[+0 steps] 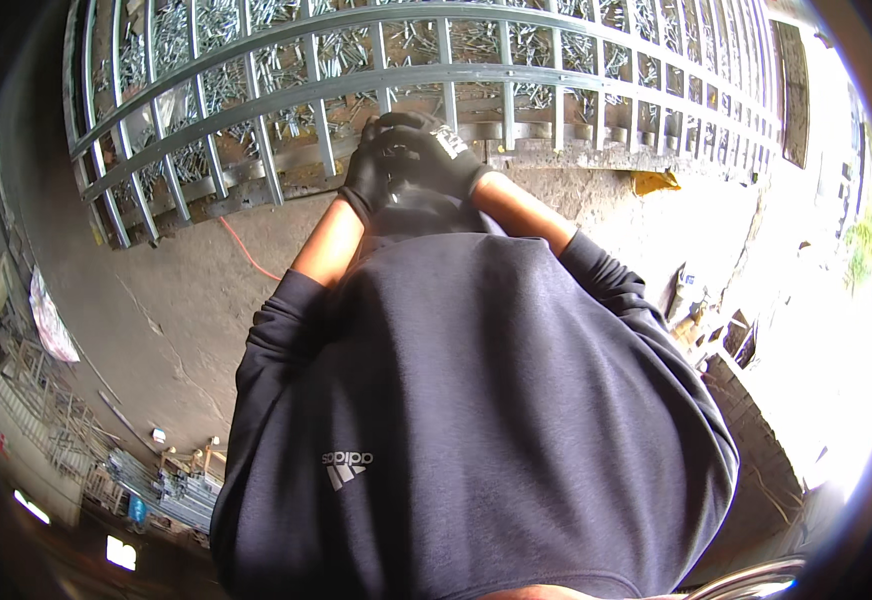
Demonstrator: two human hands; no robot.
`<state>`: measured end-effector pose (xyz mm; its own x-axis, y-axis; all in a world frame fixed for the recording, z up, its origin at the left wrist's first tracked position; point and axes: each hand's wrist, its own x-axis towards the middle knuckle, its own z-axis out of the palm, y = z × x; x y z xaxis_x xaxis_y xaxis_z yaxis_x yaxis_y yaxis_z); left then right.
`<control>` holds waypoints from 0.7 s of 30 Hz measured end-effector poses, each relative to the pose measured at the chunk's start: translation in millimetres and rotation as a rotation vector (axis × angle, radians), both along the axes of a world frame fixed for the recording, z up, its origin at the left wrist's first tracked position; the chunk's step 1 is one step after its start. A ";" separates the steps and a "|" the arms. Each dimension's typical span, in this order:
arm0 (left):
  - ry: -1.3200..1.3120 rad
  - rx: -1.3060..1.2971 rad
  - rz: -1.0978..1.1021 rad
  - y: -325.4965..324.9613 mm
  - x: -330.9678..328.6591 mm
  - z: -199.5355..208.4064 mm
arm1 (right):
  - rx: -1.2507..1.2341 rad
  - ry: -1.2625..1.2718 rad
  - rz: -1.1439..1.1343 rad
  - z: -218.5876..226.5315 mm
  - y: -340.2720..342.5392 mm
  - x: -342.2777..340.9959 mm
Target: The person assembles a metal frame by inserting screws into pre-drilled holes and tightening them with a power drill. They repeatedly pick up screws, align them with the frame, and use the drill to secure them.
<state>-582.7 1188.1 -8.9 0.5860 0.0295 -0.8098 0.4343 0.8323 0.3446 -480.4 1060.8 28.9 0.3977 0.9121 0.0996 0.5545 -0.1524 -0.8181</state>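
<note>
Rough grey concrete floor [156,300] spreads under everything, cracked in places, with an orange cable [246,255] trailing across it. Lying on that floor is a large grey metal gate frame [356,80], its long rails crossed by many upright bars, and through the gaps a litter of small bright metal offcuts [286,50] shows underneath.

The person bends over the near edge of the frame, dark blue sweatshirt [476,420] filling most of the view, sleeves pushed up so both forearms are bare. Both hands wear black work gloves and are pressed together right at the frame's lower rail. The left hand [368,172] is curled, fingers folded in close against the other glove. The right hand [434,150] lies over it, knuckles up, also closed tight. Something dark sits between the two gloves, but I cannot tell what it is, nor whether either hand truly grips it.

Just right of the hands a yellow scrap [654,181] lies on the concrete beside the frame's edge. Far off to the left stand stacked metal racks [46,410], and bright daylight floods in on the right.
</note>
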 end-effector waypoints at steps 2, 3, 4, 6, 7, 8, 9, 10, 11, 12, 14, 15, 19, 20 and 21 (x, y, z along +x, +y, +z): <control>-0.179 -0.056 -0.103 -0.5 4.8 0.6 | -0.108 0.017 -0.116 5.6 -0.3 -6.3; -0.135 -0.156 -0.122 -2.1 6.3 0.5 | 0.053 0.284 -0.191 5.9 -1.3 -7.5; -0.100 -0.243 -0.142 -1.3 9.7 -0.9 | 0.153 0.540 -0.300 5.3 -5.6 -6.5; -0.127 -0.369 -0.102 -1.3 13.3 -3.4 | 0.298 0.837 -0.525 0.6 -18.4 -5.1; -0.102 -0.390 -0.139 -0.2 14.9 -5.1 | 0.300 0.780 -0.610 -5.3 -26.4 3.3; -0.105 -0.461 -0.192 -1.9 16.0 -6.6 | 0.281 0.726 -0.677 -11.9 -36.9 10.9; -0.020 -0.353 -0.278 0.4 18.1 -9.0 | 0.240 0.991 -0.748 -19.1 -48.3 18.1; -0.098 -0.240 -0.362 0.0 18.9 -10.6 | 0.136 0.901 -0.757 -27.2 -59.4 28.9; -0.147 -0.256 -0.354 -1.4 19.5 -12.4 | 0.015 0.936 -0.794 -38.8 -66.6 42.5; -0.136 -0.223 -0.345 -1.2 19.2 -14.2 | -0.072 0.943 -0.809 -51.2 -73.3 55.8; -0.050 -0.177 -0.245 -10.8 15.8 -16.2 | -0.125 0.865 -0.747 -73.4 -85.7 80.1; -0.022 -0.184 -0.207 -15.8 13.3 -16.9 | -0.070 0.816 -0.661 -84.6 -88.2 92.7; 0.066 -0.170 -0.044 -29.5 0.0 -17.0 | -0.323 0.564 -0.333 -115.1 -85.8 146.8; 0.069 -0.176 -0.024 -31.3 -2.8 -16.7 | -0.339 0.503 -0.294 -119.7 -83.4 156.4; 0.097 -0.137 -0.019 -32.8 -6.2 -15.6 | -0.424 0.442 -0.282 -124.4 -79.3 166.4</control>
